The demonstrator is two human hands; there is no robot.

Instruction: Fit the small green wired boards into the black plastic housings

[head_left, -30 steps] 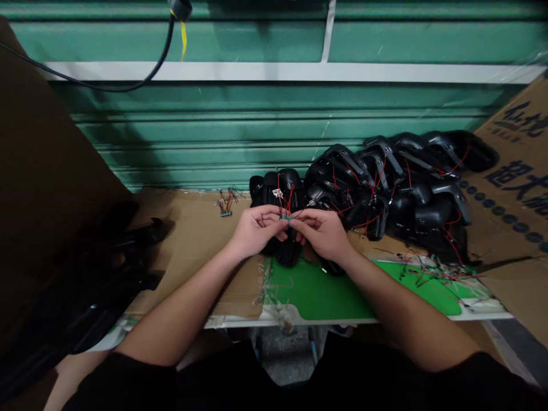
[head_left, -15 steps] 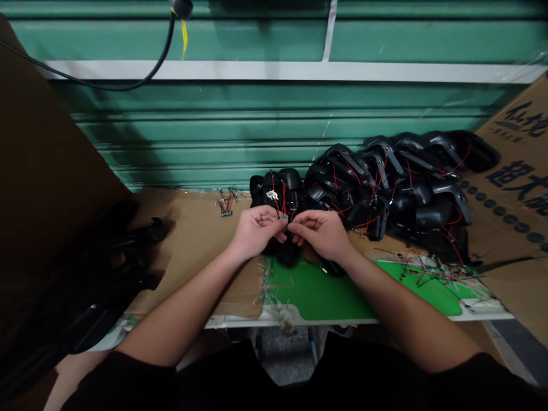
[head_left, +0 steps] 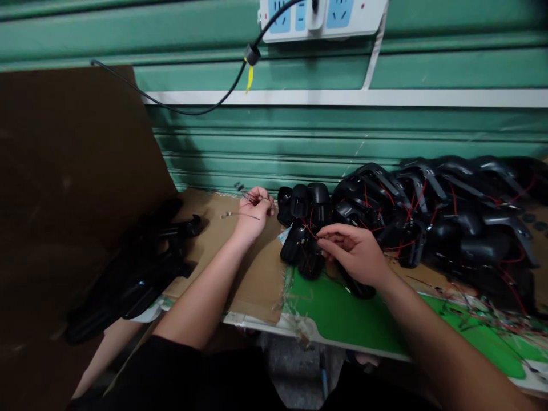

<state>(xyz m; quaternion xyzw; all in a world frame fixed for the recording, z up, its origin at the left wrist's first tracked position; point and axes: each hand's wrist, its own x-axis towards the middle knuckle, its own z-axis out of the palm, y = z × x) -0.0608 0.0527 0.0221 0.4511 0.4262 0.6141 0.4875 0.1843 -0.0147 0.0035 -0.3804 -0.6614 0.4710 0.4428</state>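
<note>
My left hand (head_left: 253,212) lies on the brown cardboard (head_left: 252,268) at the back, its fingers closed on a small bundle of thin wires (head_left: 250,197). My right hand (head_left: 355,253) is curled over a black plastic housing (head_left: 302,249) with red wires, its fingertips pinched at the wires on its top. The housing rests where the cardboard meets the green mat (head_left: 342,311).
A long pile of black housings with red wires (head_left: 419,208) runs along the green shutter wall to the right. More black parts (head_left: 141,268) lie at the left beside an upright cardboard sheet (head_left: 72,171). A power strip (head_left: 321,14) hangs above. Loose wire scraps (head_left: 479,317) litter the mat.
My left hand has left the housing and moved left and back onto the wire bundle. My right hand stays at the housing. The camera has swung left and up.
</note>
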